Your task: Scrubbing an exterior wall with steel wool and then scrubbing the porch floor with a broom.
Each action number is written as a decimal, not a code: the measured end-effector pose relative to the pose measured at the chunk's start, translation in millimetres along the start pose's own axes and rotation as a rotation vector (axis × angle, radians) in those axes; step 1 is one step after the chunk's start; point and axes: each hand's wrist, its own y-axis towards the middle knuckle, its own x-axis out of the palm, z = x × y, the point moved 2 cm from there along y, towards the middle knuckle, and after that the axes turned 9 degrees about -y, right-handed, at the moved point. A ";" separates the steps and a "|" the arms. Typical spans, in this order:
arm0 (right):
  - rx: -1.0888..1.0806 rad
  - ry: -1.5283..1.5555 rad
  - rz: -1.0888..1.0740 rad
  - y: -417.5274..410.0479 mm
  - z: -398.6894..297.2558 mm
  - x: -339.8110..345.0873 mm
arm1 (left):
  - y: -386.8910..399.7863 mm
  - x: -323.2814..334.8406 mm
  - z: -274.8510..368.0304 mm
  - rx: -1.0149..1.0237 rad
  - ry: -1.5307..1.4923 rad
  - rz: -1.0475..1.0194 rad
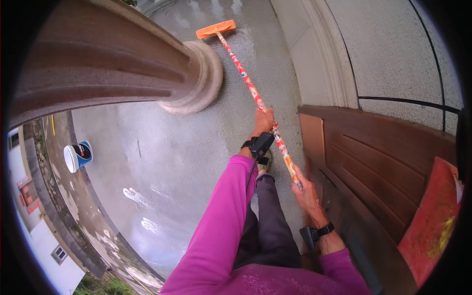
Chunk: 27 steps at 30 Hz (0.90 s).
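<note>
A long-handled floor tool point(247, 78), either a brush or a squeegee, reaches away from me across the wet concrete floor point(177, 147). Its flat orange head point(216, 29) rests at the far end, just past the column's foot. Red patterned wrapping covers the pole. My left hand point(263, 120) grips the pole around its middle. Closer to my body, my right hand point(306, 191) holds the pole's near end. Both wrists carry black strapped devices. The underside of the orange head is hidden from this angle.
A brown column point(121, 66) with a round stone base point(204, 79) rises on the left. At the right are a stone-clad wall point(398, 48) and a brown panelled door point(376, 147) bearing red paper point(429, 225). A white-and-blue bucket point(79, 156) stands near the floor's left edge.
</note>
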 end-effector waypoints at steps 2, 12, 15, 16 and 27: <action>0.025 -0.118 0.004 -34.4 28.6 4.3 | -3.5 2.4 20.1 -0.096 0.066 -0.031; 0.240 -0.089 -0.129 -191.0 43.6 -36.3 | 45.5 -27.0 67.0 0.007 -0.077 0.106; 0.351 -0.268 -0.064 -223.1 4.4 -50.5 | 5.4 -22.4 17.8 -0.085 -0.122 0.086; 0.368 -0.291 -0.072 -235.5 3.2 -51.6 | -12.8 -27.3 3.4 -0.144 -0.156 0.100; 0.510 -0.257 -0.086 -371.5 52.7 -9.4 | -182.3 -116.3 -97.4 -0.153 0.062 0.334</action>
